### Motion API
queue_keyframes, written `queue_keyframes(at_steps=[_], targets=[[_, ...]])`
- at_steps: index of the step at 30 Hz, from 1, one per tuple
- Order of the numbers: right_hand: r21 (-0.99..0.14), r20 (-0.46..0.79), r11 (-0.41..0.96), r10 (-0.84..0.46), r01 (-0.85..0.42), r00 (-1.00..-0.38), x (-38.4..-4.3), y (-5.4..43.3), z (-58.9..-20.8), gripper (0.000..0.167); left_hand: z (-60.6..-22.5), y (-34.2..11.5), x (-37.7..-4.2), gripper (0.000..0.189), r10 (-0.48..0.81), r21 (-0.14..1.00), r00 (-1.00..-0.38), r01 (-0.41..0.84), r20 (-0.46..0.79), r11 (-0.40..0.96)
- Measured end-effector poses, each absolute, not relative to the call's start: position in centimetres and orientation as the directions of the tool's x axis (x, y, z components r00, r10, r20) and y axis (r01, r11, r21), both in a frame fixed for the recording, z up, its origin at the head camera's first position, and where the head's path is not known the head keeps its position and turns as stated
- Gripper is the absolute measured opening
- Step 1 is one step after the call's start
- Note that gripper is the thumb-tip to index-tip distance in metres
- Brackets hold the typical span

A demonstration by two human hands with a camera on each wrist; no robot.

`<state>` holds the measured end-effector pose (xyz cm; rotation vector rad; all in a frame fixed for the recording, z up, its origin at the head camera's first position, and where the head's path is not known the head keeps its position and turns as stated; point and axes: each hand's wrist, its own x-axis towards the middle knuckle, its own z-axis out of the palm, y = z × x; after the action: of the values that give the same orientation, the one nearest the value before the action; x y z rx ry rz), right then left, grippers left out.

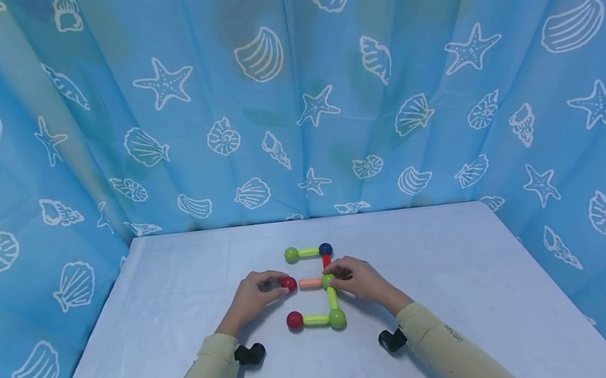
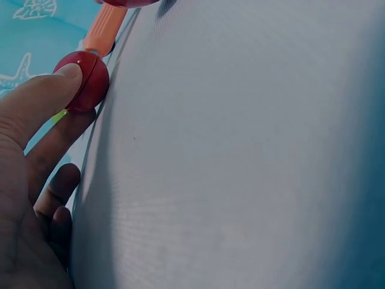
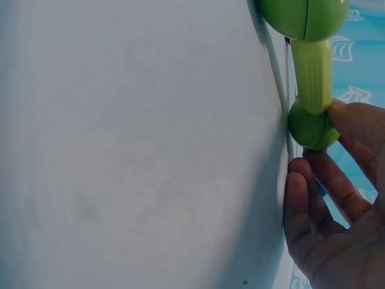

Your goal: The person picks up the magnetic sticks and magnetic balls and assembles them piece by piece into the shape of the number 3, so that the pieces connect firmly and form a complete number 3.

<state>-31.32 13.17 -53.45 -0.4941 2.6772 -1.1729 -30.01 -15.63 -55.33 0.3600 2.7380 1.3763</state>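
Observation:
My left hand (image 1: pixel 253 296) pinches a red ball (image 1: pixel 290 284) between thumb and fingers. Just right of that ball lies an orange rod (image 1: pixel 310 283), with a small gap between them in the head view. The rod's other end meets a green ball (image 1: pixel 327 281), which my right hand (image 1: pixel 362 279) grips by thumb and fingertips. From this ball a red rod (image 1: pixel 326 260) runs up to a dark blue ball (image 1: pixel 325 249), partly hidden by my right fingers. A yellow-green rod (image 3: pixel 313 75) leads from the gripped ball down to a larger-looking green ball (image 3: pixel 305 17).
A light green ball (image 1: pixel 291 254) joins the blue one through a yellow-green rod (image 1: pixel 308 253). Nearest me, another red ball (image 1: pixel 295 321) connects by a rod (image 1: pixel 316 320) to the lower green ball. All lies on a white-covered table (image 1: pixel 176 276) before a blue shell-print curtain (image 1: pixel 266 123).

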Motion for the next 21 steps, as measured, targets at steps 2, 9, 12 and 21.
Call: queue_keyframes(at_steps=[2, 9, 12, 21], targets=[[-0.738, -0.026, 0.634, -0.37, -0.232, -0.929, -31.33, 13.17, -53.51, 0.025, -55.3, -15.55, -29.99, 0.03, 0.228, 0.795, -0.972, 0.177, 0.051, 0.58], [-0.752, -0.038, 0.625, -0.36, -0.211, -0.932, -31.24, 13.02, -53.6, 0.025, -54.85, -15.34, -29.64, 0.031, 0.218, 0.795, -0.975, 0.165, 0.043, 0.584], [-0.761, -0.045, 0.618, -0.353, -0.197, -0.935, -31.12, 13.02, -53.55, 0.026, -54.71, -15.33, -29.53, 0.032, 0.215, 0.796, -0.976, 0.159, 0.037, 0.584], [-0.766, -0.047, 0.613, -0.352, -0.193, -0.935, -31.35, 13.02, -53.64, 0.026, -55.09, -15.79, -29.65, 0.033, 0.214, 0.803, -0.977, 0.139, 0.014, 0.58]])
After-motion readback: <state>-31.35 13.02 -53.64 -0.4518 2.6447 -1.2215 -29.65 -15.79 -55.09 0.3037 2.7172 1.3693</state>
